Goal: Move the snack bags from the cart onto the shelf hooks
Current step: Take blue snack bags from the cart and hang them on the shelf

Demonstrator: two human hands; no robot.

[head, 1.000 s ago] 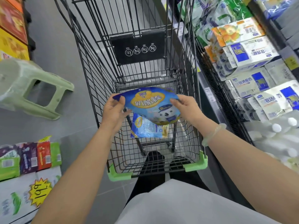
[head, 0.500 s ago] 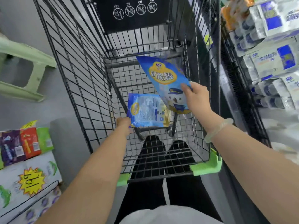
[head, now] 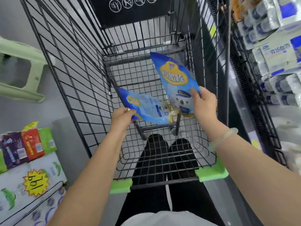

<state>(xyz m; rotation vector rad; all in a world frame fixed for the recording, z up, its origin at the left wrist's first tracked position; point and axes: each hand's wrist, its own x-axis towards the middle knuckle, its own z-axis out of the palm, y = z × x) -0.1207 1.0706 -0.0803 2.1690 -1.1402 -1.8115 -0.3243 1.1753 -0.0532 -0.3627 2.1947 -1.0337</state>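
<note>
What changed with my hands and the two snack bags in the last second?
The left hand let go of the mascot bag, reached down and now pinches the second bag by its corner. The right hand holds the mascot bag alone, shifted rightward. Both bags are still over the cart.

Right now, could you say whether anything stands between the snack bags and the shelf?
The left hand grips the lower bag, the right hand the upper bag, inside the cart. Its right wire wall stands between them and the shelving; nothing visible blocks lifting upward. Hooks are out of view.
</note>
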